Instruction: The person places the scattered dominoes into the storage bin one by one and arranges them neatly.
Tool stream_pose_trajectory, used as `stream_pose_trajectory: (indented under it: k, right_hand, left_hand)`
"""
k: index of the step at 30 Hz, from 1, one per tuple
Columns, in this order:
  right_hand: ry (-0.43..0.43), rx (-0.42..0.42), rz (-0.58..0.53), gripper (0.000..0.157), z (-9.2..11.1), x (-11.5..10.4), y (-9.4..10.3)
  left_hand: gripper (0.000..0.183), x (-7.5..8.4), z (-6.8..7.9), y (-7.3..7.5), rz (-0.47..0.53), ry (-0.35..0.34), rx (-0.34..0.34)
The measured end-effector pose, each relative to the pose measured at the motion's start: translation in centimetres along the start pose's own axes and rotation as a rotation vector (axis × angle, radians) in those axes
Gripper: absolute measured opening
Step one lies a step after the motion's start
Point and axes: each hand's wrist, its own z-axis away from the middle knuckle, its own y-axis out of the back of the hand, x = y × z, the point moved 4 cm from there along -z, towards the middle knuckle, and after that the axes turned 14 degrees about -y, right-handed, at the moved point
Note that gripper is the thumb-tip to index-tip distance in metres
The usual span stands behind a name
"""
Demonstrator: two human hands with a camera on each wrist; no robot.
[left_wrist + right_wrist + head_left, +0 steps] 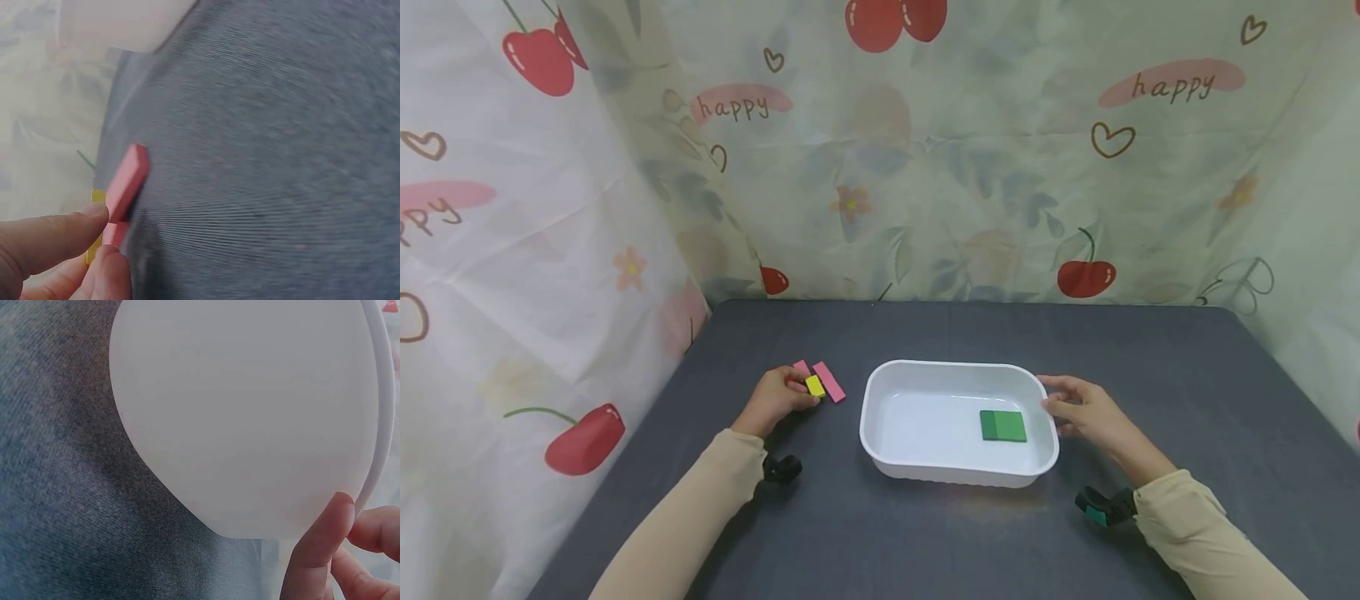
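My left hand (778, 396) pinches a small yellow block (815, 386) between thumb and fingers, low over the table's left part. Right beside its fingertips lie two pink blocks: a long pink block (829, 382), and another pink block (115, 233) partly hidden by the fingers. A bit of red shows at the fingers in the head view. My right hand (1086, 412) holds the right end of a white plastic basin (955, 473), thumb on the outer wall and a bent forefinger at the rim. Inside the basin, a dark green piece and a lighter green block (1011, 426) lie side by side.
The dark grey table (940, 542) runs back to a patterned curtain (925, 208). The curtain (550, 308) also hangs along the left side. A black wrist strap (1108, 505) sits on the right wrist, and a black wrist device (782, 469) on the left.
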Motion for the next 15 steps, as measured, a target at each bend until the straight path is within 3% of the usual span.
stream_pose_trajectory:
  k: [15]
  right_hand:
    - [0.012,-0.014,-0.005,0.055,-0.2,0.1,0.2]
  left_hand:
    - [0.050,4.8,0.7,0.7,0.035,-0.066,-0.006]
